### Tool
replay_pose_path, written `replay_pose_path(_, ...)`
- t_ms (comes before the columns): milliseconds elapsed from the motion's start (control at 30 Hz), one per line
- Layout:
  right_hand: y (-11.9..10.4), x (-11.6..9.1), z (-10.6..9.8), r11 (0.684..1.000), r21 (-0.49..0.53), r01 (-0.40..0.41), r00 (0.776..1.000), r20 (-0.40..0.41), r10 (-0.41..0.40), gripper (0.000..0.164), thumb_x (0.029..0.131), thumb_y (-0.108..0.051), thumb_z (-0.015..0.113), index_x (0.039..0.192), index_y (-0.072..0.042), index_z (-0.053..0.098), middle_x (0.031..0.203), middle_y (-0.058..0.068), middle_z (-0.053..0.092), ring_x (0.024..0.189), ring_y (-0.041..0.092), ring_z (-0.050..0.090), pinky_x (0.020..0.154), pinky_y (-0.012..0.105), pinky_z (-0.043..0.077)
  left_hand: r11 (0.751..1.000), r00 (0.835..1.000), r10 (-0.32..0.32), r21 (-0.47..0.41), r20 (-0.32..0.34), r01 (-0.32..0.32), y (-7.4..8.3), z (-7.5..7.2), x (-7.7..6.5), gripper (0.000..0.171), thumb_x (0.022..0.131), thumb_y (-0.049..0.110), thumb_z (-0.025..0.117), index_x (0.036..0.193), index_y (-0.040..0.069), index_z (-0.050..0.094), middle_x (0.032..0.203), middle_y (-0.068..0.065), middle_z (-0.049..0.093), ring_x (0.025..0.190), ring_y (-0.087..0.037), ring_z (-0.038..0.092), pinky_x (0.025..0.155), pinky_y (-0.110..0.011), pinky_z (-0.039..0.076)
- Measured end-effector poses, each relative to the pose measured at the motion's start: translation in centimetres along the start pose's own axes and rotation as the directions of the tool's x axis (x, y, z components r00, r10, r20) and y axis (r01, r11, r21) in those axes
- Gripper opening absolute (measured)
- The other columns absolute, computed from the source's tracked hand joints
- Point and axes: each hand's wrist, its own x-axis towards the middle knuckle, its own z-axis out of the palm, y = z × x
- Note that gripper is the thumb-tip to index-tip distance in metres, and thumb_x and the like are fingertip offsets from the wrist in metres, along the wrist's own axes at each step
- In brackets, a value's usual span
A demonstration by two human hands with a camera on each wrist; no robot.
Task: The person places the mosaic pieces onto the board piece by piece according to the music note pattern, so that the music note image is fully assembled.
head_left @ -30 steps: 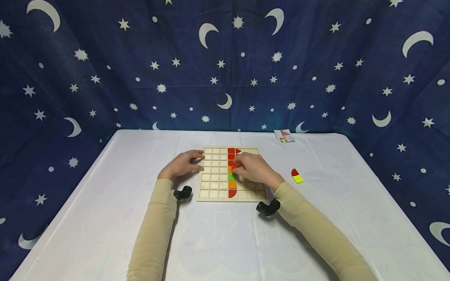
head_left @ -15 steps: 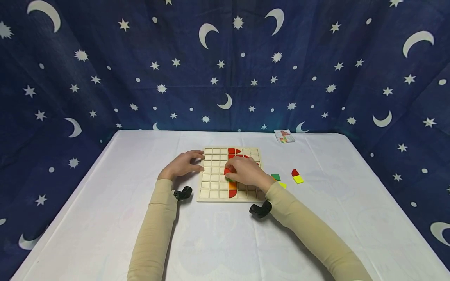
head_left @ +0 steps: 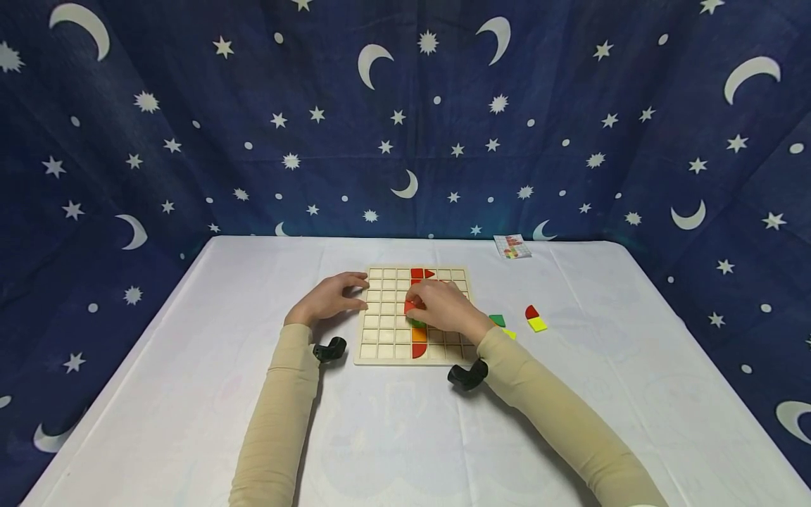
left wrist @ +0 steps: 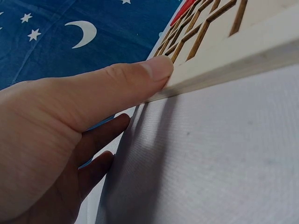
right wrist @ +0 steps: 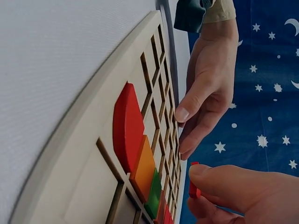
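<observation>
A wooden grid board (head_left: pixel 386 322) lies on the table. My left hand (head_left: pixel 329 296) is at its left side; in the left wrist view the thumb touches the board's edge, its fingers spread. Over the board, my right hand (head_left: pixel 443 306) pinches a small red tile (right wrist: pixel 194 182) between thumb and fingers, apart from the grid in the right wrist view. One column holds a rounded red tile (head_left: pixel 419 350) nearest me, then an orange square tile (head_left: pixel 419 335) and a green tile (right wrist: pixel 153 193). Farther up sit a red square (head_left: pixel 417 273) and a red triangle (head_left: pixel 429 274). My right hand hides part of the board.
Right of the board lie a green tile (head_left: pixel 497 320) and a yellow tile (head_left: pixel 510 334), partly behind the right wrist. Farther right are a rounded red tile (head_left: pixel 531 311) and another yellow tile (head_left: pixel 538 324). A pattern card (head_left: pixel 512 246) lies at the back.
My right hand has shifted left over the board, and the red tile in its pinch now shows. Tiles formerly behind the right wrist have come into view. My left hand stays put.
</observation>
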Motion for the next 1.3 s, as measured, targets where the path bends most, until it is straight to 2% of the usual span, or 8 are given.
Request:
replay_pose_path(233,0.0,0.4,0.1,1.000,-0.007,-0.021,0.999,0.029,0.021,0.022,0.090,-0.027,0.072,0.106,-0.013,0.069,0.092,-0.003,0.063,0.086,0.014,0.056,0.079,0.040,0.045,1.000,1.000,-0.004,-0.008,-0.001,0.004,0.0,0.0,0.0,0.050,0.087,0.025,0.076,0.130,0.004,0.061,0.150,-0.011,0.044,0.142,-0.030,0.033,0.117,-0.045,0.027)
replay_pose_path(500,0.0,0.6,0.5,0.998,0.014,-0.056,0.996,0.065,0.055,0.022,0.090,-0.028,0.072,0.107,-0.014,0.070,0.091,-0.007,0.063,0.085,0.011,0.056,0.088,0.047,0.045,1.000,1.000,-0.009,-0.012,0.001,0.009,0.2,-0.2,0.0,0.051,0.087,0.024,0.076,0.130,0.003,0.061,0.150,-0.011,0.044,0.142,-0.030,0.033,0.117,-0.045,0.027)
replay_pose_path(800,-0.6,0.7,1.1,0.999,-0.010,-0.033,0.997,0.070,0.034,0.019,0.088,-0.028,0.073,0.101,-0.015,0.070,0.078,-0.008,0.058,0.076,0.010,0.054,0.071,0.034,0.042,1.000,1.000,-0.005,-0.018,0.000,0.005,0.1,-0.1,0.0,0.051,0.087,0.024,0.076,0.131,0.003,0.061,0.150,-0.011,0.044,0.142,-0.031,0.033,0.117,-0.045,0.027)
replay_pose_path(933,-0.8,0.9,1.5,0.999,-0.038,-0.037,0.996,0.084,0.040,0.016,0.088,-0.029,0.074,0.097,-0.018,0.069,0.078,-0.010,0.057,0.075,0.008,0.053,0.071,0.032,0.040,1.000,1.000,-0.001,-0.019,0.000,0.001,0.0,0.0,0.1,0.050,0.087,0.024,0.076,0.130,0.003,0.061,0.150,-0.012,0.044,0.142,-0.031,0.033,0.117,-0.045,0.027)
replay_pose_path(1300,-1.1,0.9,1.5,0.998,-0.057,-0.009,0.996,0.088,0.014,0.014,0.088,-0.027,0.075,0.097,-0.017,0.071,0.086,-0.009,0.067,0.082,0.007,0.061,0.076,0.034,0.046,1.000,1.000,0.000,-0.016,-0.005,0.000,-0.1,0.0,0.0,0.050,0.087,0.024,0.076,0.130,0.003,0.061,0.150,-0.012,0.044,0.142,-0.030,0.033,0.117,-0.045,0.027)
